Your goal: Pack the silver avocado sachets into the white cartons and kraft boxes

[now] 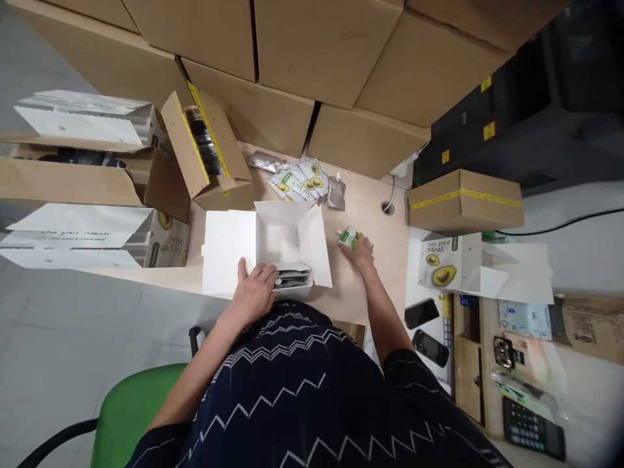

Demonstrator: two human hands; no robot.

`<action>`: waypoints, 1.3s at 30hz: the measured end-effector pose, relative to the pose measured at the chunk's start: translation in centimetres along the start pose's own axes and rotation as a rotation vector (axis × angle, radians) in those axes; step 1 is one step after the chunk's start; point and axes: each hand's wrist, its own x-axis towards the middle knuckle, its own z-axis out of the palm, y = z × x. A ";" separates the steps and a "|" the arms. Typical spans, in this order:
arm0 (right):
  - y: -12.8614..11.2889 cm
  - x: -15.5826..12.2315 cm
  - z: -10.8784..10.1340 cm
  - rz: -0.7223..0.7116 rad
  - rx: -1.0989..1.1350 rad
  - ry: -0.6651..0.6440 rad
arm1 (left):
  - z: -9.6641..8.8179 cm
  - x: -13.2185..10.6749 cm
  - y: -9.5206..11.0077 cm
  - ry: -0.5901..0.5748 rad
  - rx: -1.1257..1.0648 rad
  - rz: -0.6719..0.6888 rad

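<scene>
A white cardboard box (280, 237) stands with its flaps spread on the table edge nearest me. Inside, several flat pouches (294, 275) stand packed along the near side. My left hand (256, 290) grips the box's near left edge, thumb on the left flap and fingers by the pouches. To the right of the box, my right hand (361, 252) is closed on a small green-and-white pouch (348, 236) lying at the table surface, partly hidden by the fingers. Behind the box lie several avocado-printed sachets (305, 182) and silver spouted pouches (336, 192).
Large brown cartons (322, 45) wall off the back. An open brown carton (209, 153) with silver pouches stands back left, beside printed boxes (168, 240). At right are a taped carton (463, 198), a printed box (446, 263), phones (422, 313) and a calculator (533, 429).
</scene>
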 end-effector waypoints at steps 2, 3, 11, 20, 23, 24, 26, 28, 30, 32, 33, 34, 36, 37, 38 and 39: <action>-2.3 0.4 0.0 0.072 0.096 0.017 | 0.1 0.0 0.0 -0.002 0.010 0.002; -3.2 0.6 0.1 0.099 0.114 0.022 | 0.1 0.0 0.0 -0.002 0.014 0.004; -4.1 0.5 0.4 -0.026 -0.146 -0.007 | -0.3 0.0 0.2 0.005 0.016 0.013; 2.0 -4.1 -8.7 -0.140 0.553 0.217 | -0.2 0.0 0.3 0.024 0.040 0.033; 2.0 -8.7 -13.0 -0.445 1.045 0.331 | -0.2 0.0 0.2 0.025 0.057 0.042; 1.3 -10.3 -14.1 -0.547 1.110 0.357 | -0.1 0.0 0.2 0.026 0.061 0.044; -1.2 -13.0 -15.7 -0.706 1.084 0.361 | -0.1 0.0 0.2 0.030 0.069 0.048; -5.0 -14.4 -15.9 -0.833 0.929 0.251 | -0.1 0.0 0.2 0.036 0.073 0.050; -9.3 -14.4 -14.9 -0.952 0.707 0.087 | -0.1 0.1 0.3 0.042 0.072 0.051; -13.3 -13.5 -12.9 -0.998 0.444 -0.043 | -0.1 0.1 0.4 0.049 0.067 0.044; -15.1 -12.9 -11.7 -1.001 0.306 -0.101 | -0.1 0.1 0.4 0.051 0.065 0.040; -16.5 -12.3 -10.6 -0.994 0.182 -0.146 | -0.1 0.1 0.5 0.052 0.064 0.036; -18.4 -11.3 -8.6 -0.975 -0.014 -0.221 | -0.1 0.0 0.5 0.051 0.064 0.029; -19.0 -10.9 -7.9 -0.969 -0.079 -0.252 | -0.1 0.0 0.5 0.050 0.064 0.027; -19.2 -10.6 -7.3 -0.963 -0.132 -0.282 | -0.1 0.0 0.5 0.050 0.062 0.026; -19.2 -10.4 -6.9 -0.957 -0.180 -0.313 | -0.1 0.0 0.5 0.052 0.060 0.024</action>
